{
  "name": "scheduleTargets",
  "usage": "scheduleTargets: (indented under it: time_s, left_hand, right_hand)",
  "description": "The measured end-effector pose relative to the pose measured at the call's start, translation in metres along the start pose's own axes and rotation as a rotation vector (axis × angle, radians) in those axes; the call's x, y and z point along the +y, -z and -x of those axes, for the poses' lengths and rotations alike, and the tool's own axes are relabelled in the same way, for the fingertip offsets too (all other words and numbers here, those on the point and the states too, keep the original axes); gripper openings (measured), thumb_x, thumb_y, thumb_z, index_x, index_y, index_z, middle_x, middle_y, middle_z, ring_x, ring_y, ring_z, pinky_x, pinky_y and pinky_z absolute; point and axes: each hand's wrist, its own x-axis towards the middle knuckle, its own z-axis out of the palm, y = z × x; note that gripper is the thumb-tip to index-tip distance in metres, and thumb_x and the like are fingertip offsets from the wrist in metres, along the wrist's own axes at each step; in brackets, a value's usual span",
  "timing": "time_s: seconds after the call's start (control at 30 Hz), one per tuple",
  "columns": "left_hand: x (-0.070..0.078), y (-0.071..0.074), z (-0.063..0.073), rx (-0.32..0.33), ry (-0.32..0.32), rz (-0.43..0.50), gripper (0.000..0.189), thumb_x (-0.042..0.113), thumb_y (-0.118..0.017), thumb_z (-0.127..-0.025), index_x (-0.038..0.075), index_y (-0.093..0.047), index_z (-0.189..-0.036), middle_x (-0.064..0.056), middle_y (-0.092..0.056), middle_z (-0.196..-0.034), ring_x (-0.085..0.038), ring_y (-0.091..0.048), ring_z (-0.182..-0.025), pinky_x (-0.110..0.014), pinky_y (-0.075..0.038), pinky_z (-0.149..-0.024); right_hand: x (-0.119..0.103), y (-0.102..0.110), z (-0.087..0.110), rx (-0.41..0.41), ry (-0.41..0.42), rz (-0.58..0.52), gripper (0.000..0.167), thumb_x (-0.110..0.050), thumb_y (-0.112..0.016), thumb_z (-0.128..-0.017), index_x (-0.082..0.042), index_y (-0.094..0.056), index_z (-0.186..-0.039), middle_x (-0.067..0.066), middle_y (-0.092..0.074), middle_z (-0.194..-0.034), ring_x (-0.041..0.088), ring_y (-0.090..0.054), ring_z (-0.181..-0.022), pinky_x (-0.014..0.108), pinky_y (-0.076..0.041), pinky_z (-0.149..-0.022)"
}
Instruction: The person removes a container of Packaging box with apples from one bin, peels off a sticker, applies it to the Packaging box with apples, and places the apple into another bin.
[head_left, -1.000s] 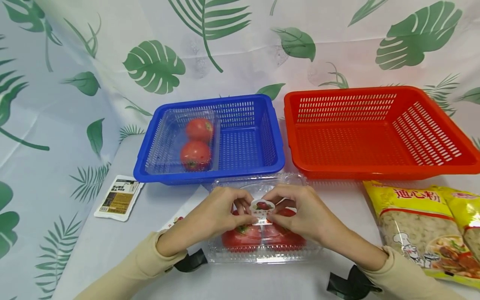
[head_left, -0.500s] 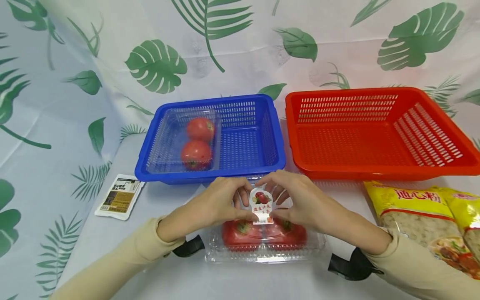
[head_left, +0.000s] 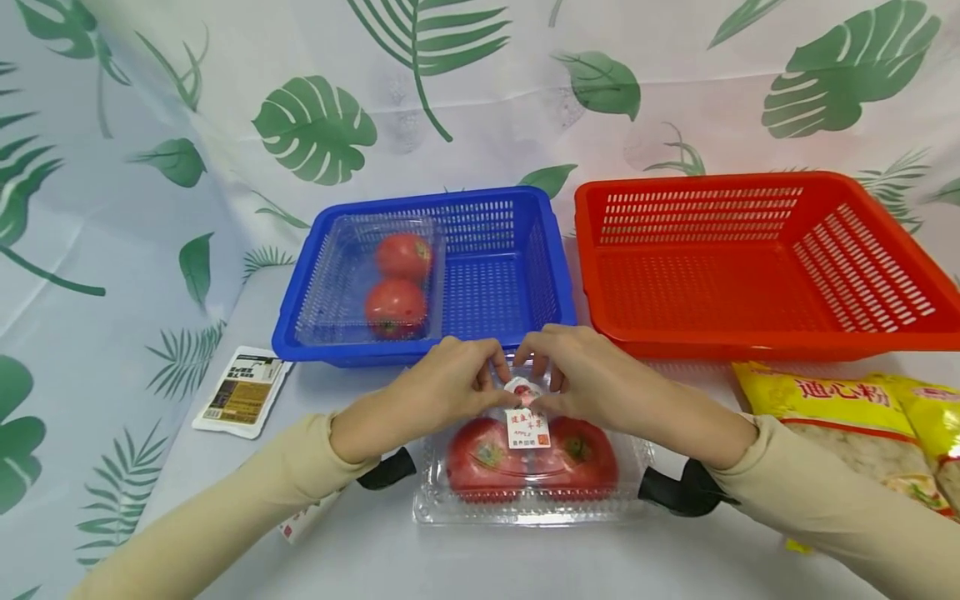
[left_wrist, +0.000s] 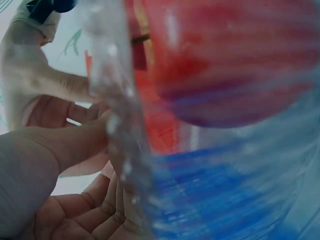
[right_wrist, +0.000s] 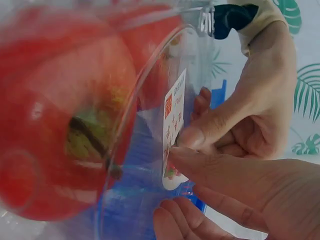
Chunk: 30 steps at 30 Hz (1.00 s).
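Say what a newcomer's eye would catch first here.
Probably the big red slotted plastic basket, back right, beside a blue slotted plastic basket, back left. Next, two round red fruits in a clear plastic box at front centre, where the left hand and right hand touch a white label with red print.

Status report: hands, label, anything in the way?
Left hand, right hand: thumbs on label. Label against top of clear box. Nothing seen in the way except thumbs partly covering it.

2 thumbs [head_left: 551, 406] hide part of the label [head_left: 528, 431]; the head view's right edge crops the red basket [head_left: 697, 287].
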Motion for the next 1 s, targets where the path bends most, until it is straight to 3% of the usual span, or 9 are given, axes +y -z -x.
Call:
scheduleTargets:
  time_s: [0.27, 0.43, 0.53, 0.6, 0.73, 0.87, 1.0]
  left_hand:
    - [0.003, -0.003, -0.001, 0.057, 0.045, -0.071, 0.023, 0.018, -0.077, -0.097, 0.008, -0.064, -0.081, 0.002, -0.060, -0.066, -0.009, -0.054, -0.057, -0.018, -0.042, -0.050]
    - [0.001, -0.004, 0.000, 0.091, -0.003, -0.117, 0.021, 0.014, -0.073, -0.100, 0.006, -0.062, -0.083, 0.001, -0.057, -0.063, -0.009, -0.053, -0.055, -0.019, -0.042, -0.049]
    - [0.000, -0.002, 0.004, 0.084, -0.067, -0.121, 0.011, 0.008, -0.071, -0.100, 0.004, -0.065, -0.092, -0.001, -0.061, -0.069, -0.010, -0.055, -0.059, -0.018, -0.045, -0.053]
    - [-0.001, -0.001, 0.011, 0.081, -0.135, -0.134, 0.004, 0.007, -0.070, -0.100, 0.003, -0.068, -0.100, -0.002, -0.065, -0.079, -0.011, -0.060, -0.068, -0.018, -0.051, -0.060]
    - [-0.008, -0.001, 0.029, 0.114, -0.312, -0.235, 0.023, 0.016, -0.067, -0.104, 0.003, -0.068, -0.123, -0.006, -0.066, -0.113, -0.019, -0.068, -0.101, -0.027, -0.059, -0.088]
    - [-0.020, -0.005, 0.043, 0.103, -0.420, -0.356, 0.048, 0.034, -0.059, -0.108, 0.007, -0.055, -0.148, -0.013, -0.054, -0.149, -0.029, -0.056, -0.136, -0.045, -0.048, -0.112]
    - [-0.031, -0.013, 0.047, 0.076, -0.449, -0.413, 0.064, 0.043, -0.057, -0.107, 0.008, -0.041, -0.160, -0.017, -0.039, -0.164, -0.033, -0.038, -0.152, -0.052, -0.035, -0.121]
  right_hand:
    - [-0.007, 0.000, -0.011, 0.001, -0.043, 0.047, 0.019, -0.002, -0.085, -0.086, -0.004, -0.075, -0.102, 0.006, -0.073, -0.086, 0.019, -0.070, -0.077, 0.029, -0.063, -0.067]
    - [-0.006, 0.000, -0.010, 0.027, -0.074, 0.090, 0.015, 0.003, -0.080, -0.087, -0.004, -0.076, -0.100, 0.008, -0.074, -0.088, 0.024, -0.072, -0.081, 0.035, -0.064, -0.072]
    - [-0.006, 0.000, -0.002, 0.054, -0.072, 0.081, 0.016, 0.003, -0.080, -0.086, -0.006, -0.077, -0.100, 0.007, -0.072, -0.090, 0.022, -0.070, -0.082, 0.033, -0.063, -0.071]
    - [-0.008, -0.001, 0.006, 0.069, -0.064, 0.059, 0.017, -0.001, -0.082, -0.087, -0.008, -0.077, -0.103, 0.005, -0.071, -0.094, 0.020, -0.069, -0.084, 0.032, -0.063, -0.072]
    - [-0.005, -0.007, 0.027, 0.100, 0.005, 0.005, 0.026, -0.010, -0.081, -0.092, -0.012, -0.075, -0.117, 0.004, -0.070, -0.115, 0.024, -0.070, -0.103, 0.041, -0.063, -0.085]
    - [0.007, -0.016, 0.048, 0.120, 0.086, 0.019, 0.043, -0.016, -0.079, -0.095, -0.019, -0.068, -0.137, 0.004, -0.060, -0.142, 0.031, -0.059, -0.131, 0.054, -0.056, -0.100]
    - [0.022, -0.025, 0.060, 0.163, 0.136, 0.067, 0.054, -0.021, -0.080, -0.095, -0.022, -0.062, -0.146, 0.006, -0.050, -0.155, 0.035, -0.050, -0.141, 0.061, -0.049, -0.105]
